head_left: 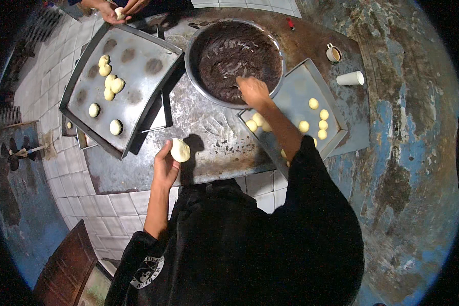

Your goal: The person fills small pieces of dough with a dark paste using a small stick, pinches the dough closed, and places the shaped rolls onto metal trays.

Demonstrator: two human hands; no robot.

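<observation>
My left hand [165, 166] holds a flattened round of pale dough [180, 150] over the near edge of the metal table. Reaching into a large metal bowl [188, 66], my right hand [253, 92] has its fingers closed at the near side of a dark, crumbly filling [229, 56]. A small glint shows at those fingertips, but what they grip is too small to name. Under my right forearm lies a tray [290, 89] with several dough balls [304, 126], some of them partly hidden by the arm.
At the left, a large baking tray [143, 61] bears several dough pieces [116, 127] and rests over other trays. Beyond it, another person's hands [118, 11] hold a piece of dough. A cup of brown drink [334, 53] and a white cup on its side [350, 78] are at the right.
</observation>
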